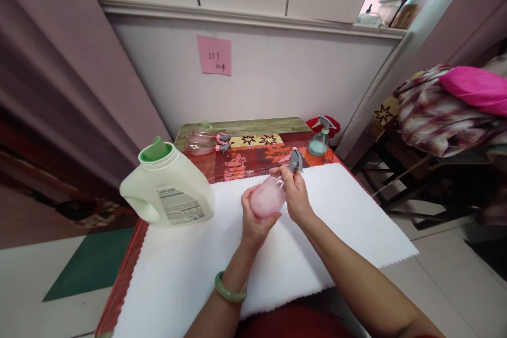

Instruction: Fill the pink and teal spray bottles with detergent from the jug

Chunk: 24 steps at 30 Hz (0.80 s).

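Note:
A pink spray bottle (269, 198) is held tilted above the white mat (304, 253), its grey trigger head (295, 160) pointing up and to the right. My left hand (255, 222) wraps round the bottle's lower body. Around the neck, just under the trigger head, the fingers of my right hand (295, 193) are closed. Whitish, cloudy contents show through the pink wall. To the left stands a large pale jug (184, 185) without a cap, a green spout (157, 149) in its mouth.
Pink bottles (201, 142) with grey trigger heads lie at the back left of the table. A green spray bottle (319, 142) stands at the back right. A pink note (214, 55) is stuck to the wall. Plaid cloth (420, 103) is heaped at the right.

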{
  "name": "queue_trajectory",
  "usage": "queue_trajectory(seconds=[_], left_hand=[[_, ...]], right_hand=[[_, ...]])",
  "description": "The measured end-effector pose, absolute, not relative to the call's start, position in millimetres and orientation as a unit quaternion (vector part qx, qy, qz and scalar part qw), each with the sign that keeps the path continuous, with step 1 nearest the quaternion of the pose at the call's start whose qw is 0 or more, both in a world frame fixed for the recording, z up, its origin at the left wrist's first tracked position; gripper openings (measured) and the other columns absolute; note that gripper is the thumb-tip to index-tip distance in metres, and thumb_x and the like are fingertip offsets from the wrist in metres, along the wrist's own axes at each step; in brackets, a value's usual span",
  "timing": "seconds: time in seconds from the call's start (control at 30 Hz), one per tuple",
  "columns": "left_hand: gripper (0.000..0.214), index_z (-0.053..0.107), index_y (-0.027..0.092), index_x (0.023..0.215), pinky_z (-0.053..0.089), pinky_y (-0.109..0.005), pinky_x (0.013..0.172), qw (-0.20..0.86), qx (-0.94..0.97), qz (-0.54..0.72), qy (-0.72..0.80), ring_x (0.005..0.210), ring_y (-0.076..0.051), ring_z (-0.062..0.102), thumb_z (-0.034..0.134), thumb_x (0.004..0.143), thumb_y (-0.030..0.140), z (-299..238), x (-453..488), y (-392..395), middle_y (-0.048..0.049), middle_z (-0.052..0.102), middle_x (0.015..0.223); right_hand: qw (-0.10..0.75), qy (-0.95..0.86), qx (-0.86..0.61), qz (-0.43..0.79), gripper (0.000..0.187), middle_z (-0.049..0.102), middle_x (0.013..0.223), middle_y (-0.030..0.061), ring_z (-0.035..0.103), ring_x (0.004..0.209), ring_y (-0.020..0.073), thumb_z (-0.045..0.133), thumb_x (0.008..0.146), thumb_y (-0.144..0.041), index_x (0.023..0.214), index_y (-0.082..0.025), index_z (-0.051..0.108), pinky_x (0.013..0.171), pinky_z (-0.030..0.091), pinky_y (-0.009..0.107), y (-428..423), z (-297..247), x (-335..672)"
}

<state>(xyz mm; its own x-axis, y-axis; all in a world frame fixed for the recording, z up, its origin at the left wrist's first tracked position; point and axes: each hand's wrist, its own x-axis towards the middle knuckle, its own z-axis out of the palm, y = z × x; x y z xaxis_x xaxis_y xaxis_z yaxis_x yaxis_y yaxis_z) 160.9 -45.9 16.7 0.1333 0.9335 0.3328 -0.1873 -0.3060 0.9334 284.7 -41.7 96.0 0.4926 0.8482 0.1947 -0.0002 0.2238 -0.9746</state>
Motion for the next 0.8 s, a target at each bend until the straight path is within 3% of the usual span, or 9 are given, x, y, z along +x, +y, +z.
queue_trajectory(seconds=[0.1,0.2,0.27,0.37,0.43,0.5,0.67,0.8], left_hand=[[0.090,0.043,0.026,0.138,0.033,-0.050,0.117,0.416,0.598,0.601,0.329,0.138,-0.035,0.046,0.092,0.062,0.032,17.5,160.4,-45.2,-0.0143,0.046,0.147],[0.108,0.038,0.030,0.143,0.031,-0.052,0.119,0.502,0.533,0.607,0.308,0.143,-0.036,0.041,0.097,0.052,0.035,22.6,162.4,-46.0,-0.0146,0.044,0.152],[0.106,0.036,0.030,0.147,0.043,-0.053,0.110,0.621,0.461,0.577,0.263,0.138,-0.037,0.047,0.090,0.059,0.057,27.3,163.2,-46.1,-0.0160,0.046,0.151],[0.091,0.045,0.026,0.146,0.060,-0.041,0.072,0.785,0.385,0.449,0.183,0.105,-0.033,0.069,0.060,0.075,0.081,33.4,160.6,-45.2,-0.0185,0.060,0.136],[0.081,0.051,0.025,0.143,0.053,-0.029,0.054,0.839,0.346,0.388,0.162,0.081,-0.024,0.070,0.062,0.079,0.075,36.3,157.1,-44.7,-0.0164,0.068,0.122],[0.074,0.054,0.024,0.139,0.047,-0.024,0.052,0.843,0.324,0.395,0.168,0.074,-0.018,0.067,0.074,0.078,0.061,38.7,154.4,-45.1,-0.0135,0.070,0.116],[0.075,0.055,0.020,0.137,0.049,-0.028,0.060,0.777,0.346,0.487,0.200,0.082,-0.019,0.064,0.082,0.073,0.047,42.6,156.2,-49.3,-0.0149,0.066,0.125],[0.075,0.054,0.020,0.138,0.052,-0.030,0.063,0.740,0.363,0.522,0.218,0.090,-0.022,0.064,0.079,0.074,0.049,37.8,160.1,-49.8,-0.0165,0.062,0.134]], right_hand=[[0.683,-0.391,-0.533,0.312,0.039,0.073,0.099,0.0061,0.065,0.089,0.0210,0.053,0.096,-0.055,0.095,-0.019,0.068,0.085,0.050,0.034,-42.0,97.2,281.9],[0.704,-0.416,-0.478,0.320,0.033,0.073,0.099,0.0046,0.065,0.093,0.0201,0.054,0.097,-0.052,0.095,-0.022,0.066,0.090,0.050,0.035,-42.6,96.6,282.4],[0.709,-0.439,-0.438,0.336,0.029,0.073,0.098,0.0035,0.066,0.094,0.0199,0.055,0.097,-0.051,0.095,-0.023,0.064,0.094,0.050,0.036,-43.4,95.2,283.7],[0.688,-0.466,-0.420,0.367,0.030,0.073,0.098,0.0038,0.068,0.090,0.0207,0.055,0.096,-0.054,0.097,-0.025,0.060,0.086,0.054,0.036,-45.2,92.6,285.6],[0.670,-0.472,-0.434,0.375,0.032,0.073,0.101,0.0042,0.068,0.085,0.0206,0.055,0.095,-0.057,0.100,-0.026,0.058,0.074,0.056,0.034,-46.6,91.9,286.8],[0.651,-0.481,-0.454,0.372,0.034,0.072,0.103,0.0044,0.067,0.080,0.0201,0.055,0.094,-0.059,0.100,-0.026,0.060,0.066,0.055,0.033,-47.8,93.2,288.1],[0.626,-0.499,-0.490,0.344,0.039,0.070,0.103,0.0065,0.067,0.086,0.0235,0.053,0.094,-0.059,0.101,-0.024,0.068,0.069,0.057,0.036,-47.2,100.5,288.0],[0.634,-0.482,-0.506,0.331,0.036,0.071,0.107,0.0075,0.066,0.100,0.0256,0.057,0.093,-0.055,0.105,-0.023,0.066,0.082,0.057,0.038,-43.8,100.9,280.2]])
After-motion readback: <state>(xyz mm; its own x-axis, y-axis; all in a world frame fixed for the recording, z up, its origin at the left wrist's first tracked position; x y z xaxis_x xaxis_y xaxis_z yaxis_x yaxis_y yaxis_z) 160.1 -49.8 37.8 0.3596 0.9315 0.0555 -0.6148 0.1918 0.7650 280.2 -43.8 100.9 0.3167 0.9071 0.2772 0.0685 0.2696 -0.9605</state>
